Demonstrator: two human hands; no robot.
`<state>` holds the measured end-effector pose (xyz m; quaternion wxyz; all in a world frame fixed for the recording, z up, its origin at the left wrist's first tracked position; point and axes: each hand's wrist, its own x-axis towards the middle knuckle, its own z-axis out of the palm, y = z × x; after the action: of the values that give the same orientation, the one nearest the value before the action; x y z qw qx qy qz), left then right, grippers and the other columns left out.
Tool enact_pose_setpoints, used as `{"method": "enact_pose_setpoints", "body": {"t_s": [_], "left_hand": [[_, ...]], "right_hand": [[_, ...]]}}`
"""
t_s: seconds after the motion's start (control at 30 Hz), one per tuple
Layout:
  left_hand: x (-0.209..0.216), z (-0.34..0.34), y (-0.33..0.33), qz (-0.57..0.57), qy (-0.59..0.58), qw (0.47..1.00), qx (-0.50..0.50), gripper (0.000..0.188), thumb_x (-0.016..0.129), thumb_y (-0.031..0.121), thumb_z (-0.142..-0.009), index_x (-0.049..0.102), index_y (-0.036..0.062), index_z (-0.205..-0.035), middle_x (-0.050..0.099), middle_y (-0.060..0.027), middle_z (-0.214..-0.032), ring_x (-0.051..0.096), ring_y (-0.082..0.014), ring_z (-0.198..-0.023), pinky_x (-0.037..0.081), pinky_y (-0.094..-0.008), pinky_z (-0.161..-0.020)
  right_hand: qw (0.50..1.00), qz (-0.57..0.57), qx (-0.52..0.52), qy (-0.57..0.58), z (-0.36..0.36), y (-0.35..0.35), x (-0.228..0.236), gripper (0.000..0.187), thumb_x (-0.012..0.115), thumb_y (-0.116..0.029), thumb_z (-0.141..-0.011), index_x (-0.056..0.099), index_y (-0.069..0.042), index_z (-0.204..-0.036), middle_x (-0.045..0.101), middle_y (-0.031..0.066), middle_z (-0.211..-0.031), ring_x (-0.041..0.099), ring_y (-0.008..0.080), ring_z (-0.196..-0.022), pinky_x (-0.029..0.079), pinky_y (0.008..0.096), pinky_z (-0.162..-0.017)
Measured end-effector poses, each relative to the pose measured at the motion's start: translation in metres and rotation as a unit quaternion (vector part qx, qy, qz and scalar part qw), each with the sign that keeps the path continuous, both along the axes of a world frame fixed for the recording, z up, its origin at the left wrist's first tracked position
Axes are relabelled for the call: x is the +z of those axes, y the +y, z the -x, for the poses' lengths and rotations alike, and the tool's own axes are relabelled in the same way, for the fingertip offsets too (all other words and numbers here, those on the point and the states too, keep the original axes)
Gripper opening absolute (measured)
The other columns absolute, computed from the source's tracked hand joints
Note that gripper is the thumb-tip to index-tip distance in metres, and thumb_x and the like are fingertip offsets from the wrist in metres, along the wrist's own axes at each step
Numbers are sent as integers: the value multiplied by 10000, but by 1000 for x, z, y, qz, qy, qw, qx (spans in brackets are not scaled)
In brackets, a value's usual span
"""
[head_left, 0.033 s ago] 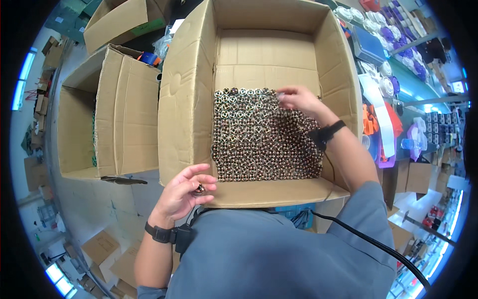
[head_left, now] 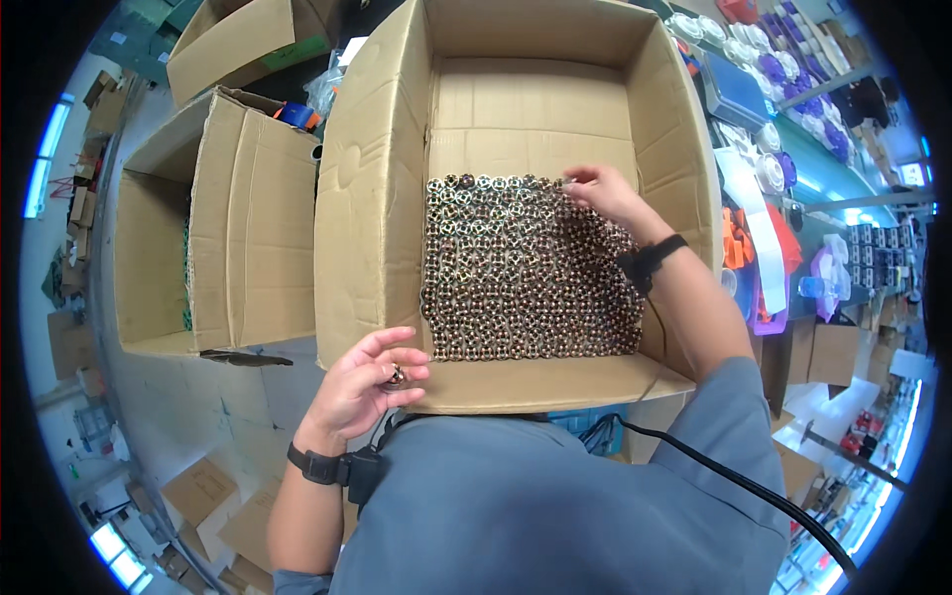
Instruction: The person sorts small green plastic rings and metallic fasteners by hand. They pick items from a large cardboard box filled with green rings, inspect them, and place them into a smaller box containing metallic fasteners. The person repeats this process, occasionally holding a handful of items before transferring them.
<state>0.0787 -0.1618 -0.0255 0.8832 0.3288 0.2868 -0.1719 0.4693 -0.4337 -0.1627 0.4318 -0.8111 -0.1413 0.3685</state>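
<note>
Rows of small motor stators [head_left: 496, 273], ring-shaped with copper windings, lie packed side by side in a large open cardboard box [head_left: 531, 109]. My left hand [head_left: 362, 385] is at the box's near left corner, with a single stator [head_left: 396, 375] held between thumb and fingers; the other fingers are spread. Inside the box, my right hand [head_left: 603, 194] is over the far right end of the rows. Its thumb and forefinger are pinched at the last row, on what looks like a stator, mostly hidden by the fingers.
A second cardboard box [head_left: 268, 228] stands to the left, and another box [head_left: 248, 50] is behind it. On the right, a bench [head_left: 843, 178] carries white and purple round parts. A black cable [head_left: 734, 466] runs across my right side.
My right hand has shifted slightly right along the far row, and its fingers have curled in more. The left hand with its stator has stayed in place.
</note>
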Motion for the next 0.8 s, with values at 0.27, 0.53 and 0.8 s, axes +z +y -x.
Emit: {"method": "enact_pose_setpoints", "body": {"t_s": [0.27, 0.53, 0.8], "left_hand": [[-1, 12, 0, 15, -1, 999, 45, 363, 501, 88, -1030, 488, 4, -1383, 632, -178, -1225, 654, -275, -1102, 582, -422, -949], [0, -8, -8, 2, -37, 999, 36, 425, 414, 265, -1089, 494, -24, -1390, 620, -195, -1247, 647, -290, -1112, 566, -417, -970], [-4, -12, -12, 28, -36, 999, 27, 450, 391, 312, -1094, 512, -16, -1377, 610, -188, -1259, 627, -288, -1145, 547, -423, -1002]], "right_hand": [[908, 257, 91, -317, -42, -13, -67, 396, 676, -129, -802, 700, -4, -1177, 711, 211, -1150, 673, 361, -1092, 511, 406, -997], [939, 221, 83, -250, -37, -10, -57, 473, 567, -25, -788, 659, -8, -1252, 675, 225, -1228, 632, 359, -1180, 481, 405, -1047], [914, 222, 104, -323, -36, -21, -63, 411, 651, -165, -898, 628, -69, -1297, 656, 216, -1228, 613, 385, -1162, 485, 434, -1023]]}}
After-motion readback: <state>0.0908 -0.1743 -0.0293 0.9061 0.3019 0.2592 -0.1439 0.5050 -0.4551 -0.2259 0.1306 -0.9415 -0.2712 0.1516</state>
